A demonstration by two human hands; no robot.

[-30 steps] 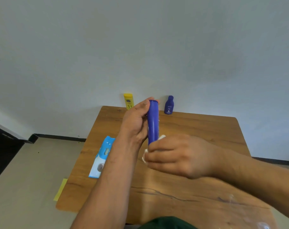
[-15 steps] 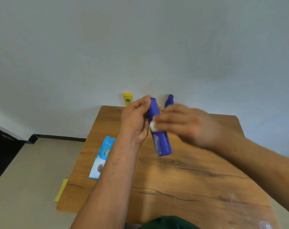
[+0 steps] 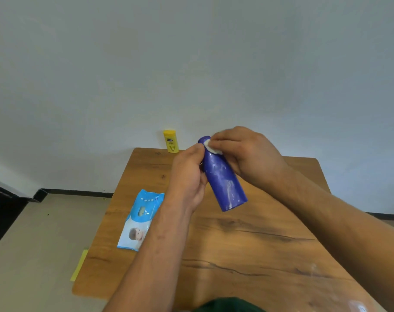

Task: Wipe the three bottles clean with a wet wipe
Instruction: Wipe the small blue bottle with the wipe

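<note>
A tall blue bottle [image 3: 223, 179] is held tilted above the wooden table [image 3: 247, 244], its base toward me and its cap end pointing away. My left hand [image 3: 188, 174] grips it from the left side. My right hand [image 3: 243, 154] pinches a folded white wet wipe [image 3: 210, 147] against the bottle's cap end. White smears show on the bottle's side. A small yellow bottle [image 3: 170, 141] stands at the table's far edge by the wall. The small dark blue bottle is hidden behind my hands.
A blue wet wipe pack [image 3: 140, 219] lies flat on the table's left side. A yellow slip of paper [image 3: 80, 264] lies on the floor left of the table. A white wall stands right behind the table.
My right hand with the wipe has travelled from the bottle's lower end up to its cap end. The bottle has tipped from upright to slanted, base toward me.
</note>
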